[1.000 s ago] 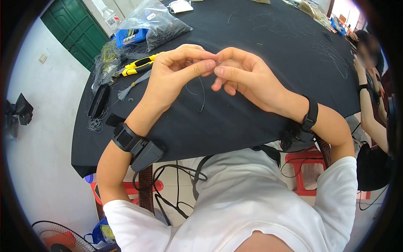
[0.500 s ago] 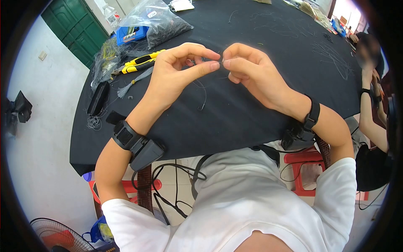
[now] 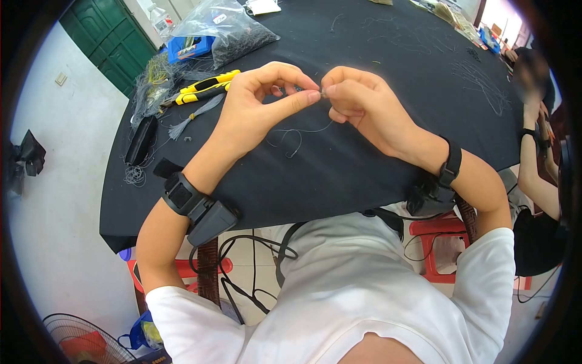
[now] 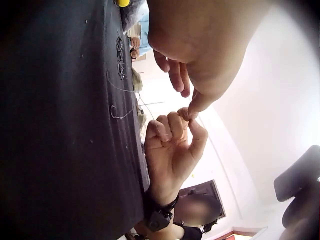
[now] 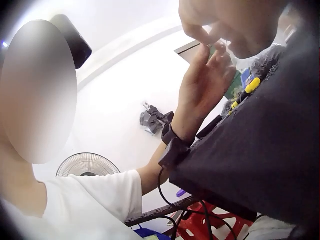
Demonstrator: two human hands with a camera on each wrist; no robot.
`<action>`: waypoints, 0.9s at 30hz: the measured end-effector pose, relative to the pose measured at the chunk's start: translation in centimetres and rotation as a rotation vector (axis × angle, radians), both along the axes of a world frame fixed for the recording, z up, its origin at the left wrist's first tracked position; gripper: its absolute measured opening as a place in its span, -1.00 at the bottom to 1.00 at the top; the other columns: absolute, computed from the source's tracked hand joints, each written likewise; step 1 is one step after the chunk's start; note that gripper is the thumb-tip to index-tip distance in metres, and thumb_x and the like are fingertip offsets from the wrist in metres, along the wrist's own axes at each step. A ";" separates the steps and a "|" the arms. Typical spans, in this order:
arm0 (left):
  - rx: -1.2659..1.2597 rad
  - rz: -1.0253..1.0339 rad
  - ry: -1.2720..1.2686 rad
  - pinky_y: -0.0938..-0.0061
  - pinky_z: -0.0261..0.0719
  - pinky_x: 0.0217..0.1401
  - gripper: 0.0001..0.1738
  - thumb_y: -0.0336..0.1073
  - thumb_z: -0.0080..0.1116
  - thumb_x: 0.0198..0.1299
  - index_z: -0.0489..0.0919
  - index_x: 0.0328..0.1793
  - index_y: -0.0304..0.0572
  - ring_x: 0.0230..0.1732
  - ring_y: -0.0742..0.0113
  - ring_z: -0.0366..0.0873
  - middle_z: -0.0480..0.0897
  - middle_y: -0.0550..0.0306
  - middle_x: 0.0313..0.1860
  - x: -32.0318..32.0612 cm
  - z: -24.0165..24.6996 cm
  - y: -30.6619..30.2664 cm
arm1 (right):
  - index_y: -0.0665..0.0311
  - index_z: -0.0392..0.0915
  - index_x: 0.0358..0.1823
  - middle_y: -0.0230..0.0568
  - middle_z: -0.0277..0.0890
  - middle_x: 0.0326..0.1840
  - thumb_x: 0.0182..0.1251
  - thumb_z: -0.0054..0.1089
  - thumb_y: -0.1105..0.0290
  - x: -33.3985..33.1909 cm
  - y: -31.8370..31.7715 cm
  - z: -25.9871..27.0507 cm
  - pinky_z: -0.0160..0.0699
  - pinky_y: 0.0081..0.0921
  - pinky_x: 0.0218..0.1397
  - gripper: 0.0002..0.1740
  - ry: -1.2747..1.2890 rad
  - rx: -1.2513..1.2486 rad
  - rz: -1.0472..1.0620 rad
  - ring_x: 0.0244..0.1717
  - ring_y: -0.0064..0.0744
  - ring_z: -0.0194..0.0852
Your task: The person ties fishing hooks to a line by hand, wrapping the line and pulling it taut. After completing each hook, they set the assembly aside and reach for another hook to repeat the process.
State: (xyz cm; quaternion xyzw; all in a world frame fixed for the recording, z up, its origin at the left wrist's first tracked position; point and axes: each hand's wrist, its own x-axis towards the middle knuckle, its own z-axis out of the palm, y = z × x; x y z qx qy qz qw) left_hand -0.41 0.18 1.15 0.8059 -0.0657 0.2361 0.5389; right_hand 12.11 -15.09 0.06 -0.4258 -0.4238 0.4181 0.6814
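Above the dark-covered table (image 3: 364, 176), my left hand (image 3: 250, 109) pinches a tiny piece at the end of a fishing line between thumb and forefinger. My right hand (image 3: 377, 112) meets it there, its thumb and forefinger pinching the same spot; the piece is mostly hidden by the fingertips. From below the right fingers the thin fishing line (image 3: 312, 130) curves left, and a small fish hook (image 3: 291, 155) hangs at its end. In the left wrist view the hook (image 4: 115, 113) shows as a bent grey shape.
Left of my hands lie yellow-and-black pliers (image 3: 206, 88), a tied bundle of grey line (image 3: 193, 120) and a black case (image 3: 142, 141). Behind stand a bag of dark small pieces (image 3: 245, 42) and a blue box (image 3: 189, 50). Loose lines (image 3: 482, 79) lie at the right, near another person (image 3: 533, 139).
My hands parted slightly, then closed together again a little further right. The right fingers curled in more, and the line now runs from them across to the hook.
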 end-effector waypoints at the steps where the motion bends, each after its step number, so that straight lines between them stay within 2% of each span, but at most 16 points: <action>1: 0.001 -0.001 0.003 0.64 0.36 -0.07 -0.92 -0.52 0.21 0.06 0.57 -0.29 -0.27 -0.17 0.55 0.42 0.49 0.26 -0.22 0.0 0.0 0.0 | 0.26 0.47 -0.34 -0.60 0.13 -0.66 0.18 0.05 0.41 0.2 0.0 0.0 0.14 -0.67 -0.39 -0.92 0.034 -0.002 0.036 -0.62 -0.76 -0.02; 4: 0.009 0.000 0.012 0.65 0.36 -0.08 -0.93 -0.51 0.20 0.07 0.56 -0.30 -0.26 -0.18 0.56 0.42 0.48 0.27 -0.23 0.0 -0.1 0.0 | 0.24 0.46 -0.36 -0.63 0.03 -0.70 0.19 0.02 0.39 -0.1 0.0 0.1 0.11 -0.65 -0.38 -0.91 0.034 0.007 -0.003 -0.65 -0.75 -0.10; 10: 0.009 0.000 0.014 0.66 0.35 -0.08 -0.94 -0.51 0.19 0.08 0.55 -0.31 -0.27 -0.19 0.57 0.41 0.48 0.28 -0.25 0.0 0.0 -0.1 | 0.25 0.46 -0.32 -0.59 0.15 -0.61 0.17 0.03 0.45 -0.3 -0.2 0.2 0.14 -0.68 -0.39 -0.93 0.029 0.001 -0.017 -0.63 -0.77 -0.03; 13: 0.007 0.000 0.024 0.66 0.34 -0.09 -0.95 -0.50 0.19 0.09 0.55 -0.31 -0.26 -0.19 0.58 0.41 0.49 0.29 -0.25 0.0 0.0 -0.1 | 0.26 0.45 -0.27 -0.61 0.05 -0.66 0.20 0.06 0.43 -0.7 -0.2 0.4 0.10 -0.68 -0.39 -0.90 -0.012 0.004 -0.044 -0.62 -0.77 -0.09; 16: -0.004 -0.005 0.032 0.67 0.34 -0.09 -0.95 -0.50 0.19 0.09 0.55 -0.31 -0.26 -0.19 0.58 0.41 0.49 0.29 -0.25 0.0 0.0 -0.1 | 0.26 0.46 -0.27 -0.52 0.29 -0.50 0.18 0.08 0.46 -0.3 -0.2 0.1 0.19 -0.69 -0.37 -0.90 -0.016 0.016 0.002 -0.54 -0.77 0.09; 27: 0.003 0.007 0.012 0.66 0.35 -0.09 -0.94 -0.48 0.18 0.10 0.55 -0.29 -0.26 -0.18 0.58 0.42 0.51 0.28 -0.23 0.1 -0.1 0.0 | 0.26 0.47 -0.30 -0.52 0.32 -0.49 0.19 0.10 0.42 0.0 -0.2 -0.1 0.19 -0.71 -0.38 -0.91 -0.036 -0.017 -0.033 -0.54 -0.76 0.14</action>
